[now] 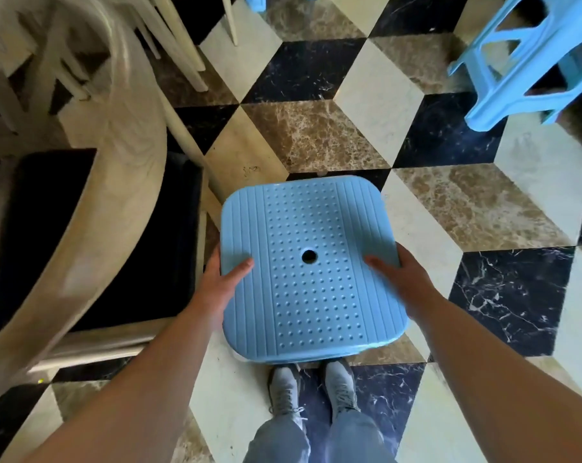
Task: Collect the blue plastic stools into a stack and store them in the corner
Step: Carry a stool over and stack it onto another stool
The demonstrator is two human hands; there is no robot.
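**Both hands clamp the stool seat from its sides**

The left hand grips the left edge of the stool at the centre of the frame, thumb lying on the ribbed top and fingers curled out of sight under the rim. The right hand mirrors it on the right edge, thumb on top, fingers wrapped below. Both forearms reach in from the lower corners, nearly straight and angled inward, so the seat sits level in front of the body, above the shoes and the tiled floor. Whether the legs touch the floor is hidden by the seat.

To do this step well, I judge the grip should stay even on both sides, keeping the seat flat so the legs hang straight. A second stool lies tipped at the upper right, well apart; it would need righting, and the legs of one should be lined up squarely over the other's seat before lowering. The pale chair at the left stands close, so a turn to the right looks the safer path.
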